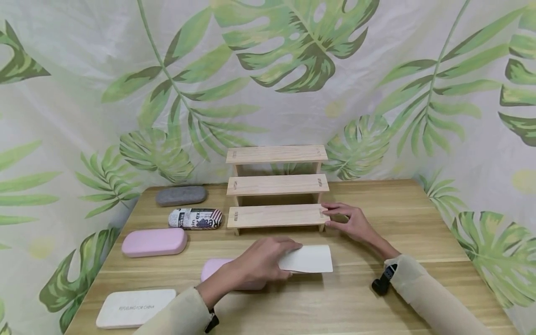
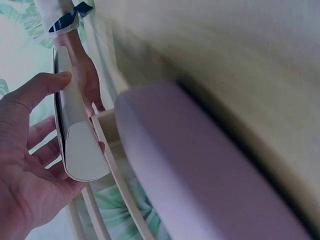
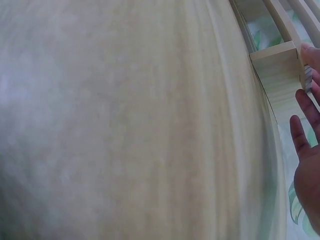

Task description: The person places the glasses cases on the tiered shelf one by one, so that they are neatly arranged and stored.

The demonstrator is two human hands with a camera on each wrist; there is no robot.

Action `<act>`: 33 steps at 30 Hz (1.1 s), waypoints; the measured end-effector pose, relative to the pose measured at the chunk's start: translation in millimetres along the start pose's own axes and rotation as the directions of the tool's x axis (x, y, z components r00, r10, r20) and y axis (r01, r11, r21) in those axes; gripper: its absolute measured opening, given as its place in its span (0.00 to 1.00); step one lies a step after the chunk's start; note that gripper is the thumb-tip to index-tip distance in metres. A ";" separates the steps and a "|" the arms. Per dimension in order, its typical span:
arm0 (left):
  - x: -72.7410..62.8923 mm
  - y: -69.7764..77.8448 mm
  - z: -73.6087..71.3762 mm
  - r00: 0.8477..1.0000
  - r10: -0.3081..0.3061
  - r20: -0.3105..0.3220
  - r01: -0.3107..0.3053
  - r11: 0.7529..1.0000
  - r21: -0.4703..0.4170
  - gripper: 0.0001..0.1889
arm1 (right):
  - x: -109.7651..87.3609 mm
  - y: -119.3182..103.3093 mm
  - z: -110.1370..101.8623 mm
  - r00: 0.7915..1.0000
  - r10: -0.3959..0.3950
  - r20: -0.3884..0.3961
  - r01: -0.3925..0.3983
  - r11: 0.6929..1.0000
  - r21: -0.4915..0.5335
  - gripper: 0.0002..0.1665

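Observation:
My left hand [image 1: 264, 258] grips a white glasses case [image 1: 307, 258] between thumb and fingers, in front of a three-step wooden stand [image 1: 276, 216]. In the left wrist view the white glasses case [image 2: 85, 150] shows its rounded end and a dark seam along one side. My right hand [image 1: 349, 223] holds the right end of the stand's lowest step with its fingertips. In the right wrist view, part of the right hand [image 3: 310, 170] shows at that step's end. A pink glasses case [image 1: 213, 267] lies partly hidden under my left forearm.
Along the table's left side lie a grey glasses case [image 1: 181, 196], a printed glasses case [image 1: 195, 218], another pink case [image 1: 154, 242] and a white lettered case [image 1: 134, 308]. A leaf-patterned curtain [image 1: 293, 107] hangs behind the wooden table [image 1: 377, 195].

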State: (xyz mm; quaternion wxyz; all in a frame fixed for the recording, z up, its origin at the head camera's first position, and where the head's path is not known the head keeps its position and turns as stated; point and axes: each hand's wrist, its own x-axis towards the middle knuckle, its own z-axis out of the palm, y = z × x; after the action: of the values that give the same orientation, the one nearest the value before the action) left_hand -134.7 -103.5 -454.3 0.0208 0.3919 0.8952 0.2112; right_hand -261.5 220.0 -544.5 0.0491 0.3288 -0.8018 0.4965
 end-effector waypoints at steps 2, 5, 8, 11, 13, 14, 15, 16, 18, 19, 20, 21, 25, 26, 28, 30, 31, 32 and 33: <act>-0.1 -2.3 -4.5 1.000 0.014 -0.012 -0.014 1.000 0.022 0.35 | -0.3 0.9 0.9 1.000 -0.001 -0.003 0.001 1.000 -0.003 0.19; 0.0 -5.5 -11.0 1.000 0.016 -0.026 -0.015 0.999 0.043 0.35 | 0.2 0.4 1.7 1.000 0.002 -0.004 -0.002 1.000 -0.003 0.19; 0.9 -7.7 -18.3 0.999 0.005 -0.032 -0.004 0.999 0.042 0.35 | 1.2 -0.1 2.0 1.000 0.003 -0.002 -0.003 1.000 -0.004 0.19; 3.0 -10.0 -26.5 0.999 -0.005 -0.043 0.007 0.999 0.038 0.35 | 2.2 -0.5 2.0 1.000 0.007 -0.003 -0.007 1.000 -0.012 0.18; 5.2 -12.0 -32.3 0.999 -0.011 -0.053 0.013 1.000 0.028 0.35 | 2.5 -0.6 1.5 1.000 0.006 -0.005 -0.006 1.000 -0.014 0.18; 6.3 -13.0 -35.3 0.998 -0.014 -0.061 0.016 1.000 0.026 0.35 | 2.6 -0.7 1.3 1.000 0.009 -0.006 -0.010 1.000 -0.011 0.19; 7.6 -14.1 -38.1 0.998 -0.014 -0.069 0.016 1.000 0.022 0.35 | 2.7 -0.7 1.0 1.000 0.018 -0.006 -0.018 1.000 -0.007 0.19; 9.0 -15.3 -40.7 0.997 -0.013 -0.079 0.015 1.000 0.021 0.35 | 2.7 -0.8 0.8 1.000 0.018 -0.007 -0.018 1.000 -0.002 0.19; 12.5 -17.7 -45.4 0.995 -0.009 -0.099 0.011 1.000 0.019 0.35 | 2.5 -0.6 0.1 1.000 0.027 -0.009 -0.027 1.000 0.010 0.19; 14.3 -18.9 -47.6 0.994 -0.009 -0.107 0.011 1.000 0.019 0.35 | 2.3 -0.5 -0.1 1.000 0.029 -0.009 -0.029 0.999 0.015 0.19; 16.2 -20.1 -49.7 0.993 -0.009 -0.115 0.011 1.000 0.021 0.35 | 2.2 -0.9 -0.2 0.999 0.035 -0.010 -0.035 0.999 0.020 0.19; 18.0 -21.4 -51.6 0.993 -0.009 -0.122 0.012 1.000 0.021 0.35 | 2.0 -1.1 -0.3 0.999 0.034 -0.011 -0.034 0.999 0.020 0.19; 25.0 -25.9 -58.6 0.991 -0.020 -0.134 0.022 1.000 0.016 0.36 | 1.5 -1.8 0.4 0.999 0.036 -0.021 -0.036 0.999 0.017 0.20; 26.8 -27.1 -60.2 0.990 -0.020 -0.136 0.022 1.000 0.016 0.36 | 1.5 -2.1 0.9 0.999 0.036 -0.025 -0.035 0.999 0.014 0.20; 30.1 -29.6 -63.1 0.990 -0.019 -0.141 0.022 1.000 0.016 0.36 | 1.3 -3.0 2.1 0.999 0.034 -0.035 -0.033 0.999 0.009 0.20; 33.8 -32.3 -65.7 0.989 -0.016 -0.145 0.019 1.000 0.021 0.35 | 1.0 -5.9 3.3 0.999 0.025 -0.042 -0.025 1.000 -0.004 0.20; 35.7 -33.4 -67.1 0.989 -0.015 -0.147 0.018 1.000 0.021 0.35 | 0.9 -8.8 3.6 0.999 0.022 -0.046 -0.022 1.000 -0.008 0.20; 37.5 -34.4 -68.5 0.989 -0.014 -0.149 0.017 1.000 0.021 0.35 | 0.9 -13.3 3.6 0.999 0.017 -0.049 -0.018 1.000 -0.017 0.20; 39.2 -35.2 -70.1 0.989 -0.013 -0.150 0.017 1.000 0.021 0.36 | 0.8 -17.9 3.3 0.999 0.015 -0.050 -0.016 1.000 -0.022 0.19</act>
State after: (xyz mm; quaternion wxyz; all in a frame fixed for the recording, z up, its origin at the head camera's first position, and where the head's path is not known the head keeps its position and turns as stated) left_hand -200.5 -122.3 -399.4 -0.0493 0.3684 0.8994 0.2301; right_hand -251.0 211.6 -532.2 0.0689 0.3097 -0.8083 0.4960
